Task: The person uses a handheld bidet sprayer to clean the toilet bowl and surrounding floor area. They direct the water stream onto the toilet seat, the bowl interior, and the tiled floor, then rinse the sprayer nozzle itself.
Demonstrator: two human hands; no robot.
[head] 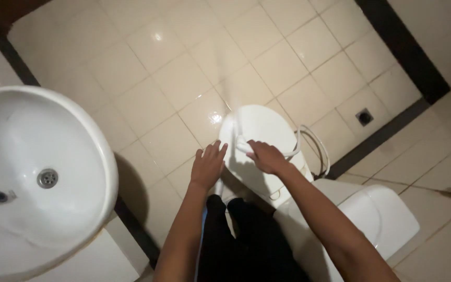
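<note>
- Closed white toilet lid [262, 128] at centre, taken as the landmark for everything else.
- Right hand [267, 156] over the near edge of the lid, fingers curled around a white spray nozzle [242, 143] on a thin white hose [309, 138].
- Hose looping off the right side of the lid and curving back toward the hand.
- Blurred pale streak rising from the nozzle, up past the far left edge of the lid; impossible to tell what it is.
- Left hand [208, 164] just left of the lid, fingers spread flat, holding nothing, fingertips at the lid's left rim.
- White cistern [377, 214] to the lower right of the lid.
- Round white washbasin [87, 151] well to the left of the lid, with a metal drain [47, 178] in its bowl.
- Cream floor tiles [184, 68] beyond the lid, a small floor drain [364, 116] to its right.
</note>
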